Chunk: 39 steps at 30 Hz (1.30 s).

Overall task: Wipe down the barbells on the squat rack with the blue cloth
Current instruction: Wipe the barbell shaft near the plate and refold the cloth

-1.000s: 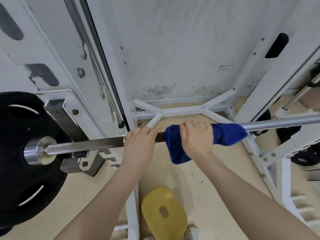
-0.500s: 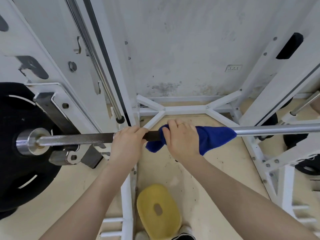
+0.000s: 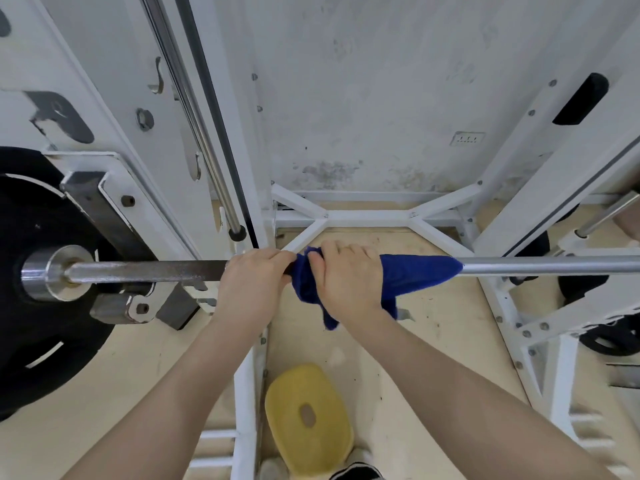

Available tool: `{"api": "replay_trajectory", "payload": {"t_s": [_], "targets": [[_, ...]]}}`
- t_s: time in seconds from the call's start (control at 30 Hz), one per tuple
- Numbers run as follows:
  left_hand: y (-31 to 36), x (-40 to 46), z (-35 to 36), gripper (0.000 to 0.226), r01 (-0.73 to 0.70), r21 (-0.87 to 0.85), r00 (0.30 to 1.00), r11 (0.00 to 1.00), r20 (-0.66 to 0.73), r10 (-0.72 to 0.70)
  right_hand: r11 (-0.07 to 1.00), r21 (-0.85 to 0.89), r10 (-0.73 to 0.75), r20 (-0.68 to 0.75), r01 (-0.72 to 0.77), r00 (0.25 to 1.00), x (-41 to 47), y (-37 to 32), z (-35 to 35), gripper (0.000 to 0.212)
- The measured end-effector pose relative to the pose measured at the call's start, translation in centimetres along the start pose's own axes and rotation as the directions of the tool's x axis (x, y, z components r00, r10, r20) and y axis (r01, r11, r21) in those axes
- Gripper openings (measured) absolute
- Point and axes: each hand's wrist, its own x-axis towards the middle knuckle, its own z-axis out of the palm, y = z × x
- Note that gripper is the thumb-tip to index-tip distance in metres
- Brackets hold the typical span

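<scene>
A steel barbell runs level across the view on the white squat rack. Its left sleeve carries a black weight plate. The blue cloth is wrapped round the bar near the middle, with one end hanging below. My right hand grips the cloth and the bar through it. My left hand grips the bare bar just left of the cloth, almost touching my right hand.
White rack uprights stand left and right, with a cross-braced base frame on the beige floor ahead. A yellow block with a hole lies on the floor below my arms. More black plates sit low at the right.
My right hand has slid the cloth leftward along the bar until it is beside my left hand. A cloth end now hangs lower under the bar.
</scene>
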Motion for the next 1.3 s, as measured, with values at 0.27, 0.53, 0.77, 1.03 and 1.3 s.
{"api": "replay_trajectory", "payload": {"t_s": [0.27, 0.53, 0.77, 1.03, 1.3], "targets": [[-0.3, -0.5, -0.8, 0.024, -0.003, 0.007, 1.000, 1.000, 0.008, 0.003, 0.967, -0.213, 0.151, 0.026, -0.142, 0.988, -0.4, 5.9, -0.9, 0.040], [-5.9, -2.9, -3.4, 0.044, 0.118, 0.291, 0.988, 0.949, 0.060, -0.141, 1.000, 0.005, -0.005, -0.078, 0.005, 0.997, 0.8, -5.9, -0.4, 0.045], [-9.1, -2.9, -4.2, 0.031, 0.073, 0.282, 0.996, 0.956, 0.036, -0.087, 0.983, -0.148, 0.071, -0.223, -0.106, 0.972, 0.7, -1.8, 0.3, 0.034], [-10.9, -3.8, -4.8, 0.031, 0.192, 0.046, 0.981, 0.980, -0.010, -0.191, 0.997, 0.074, 0.018, -0.131, -0.008, 0.991, 3.0, -16.7, 1.4, 0.044], [-12.1, -3.9, -4.5, 0.038, 0.193, -0.032, 0.981, 0.981, -0.006, -0.193, 0.988, -0.157, -0.018, -0.146, -0.005, 0.989, 2.2, -8.6, 0.9, 0.058]]}}
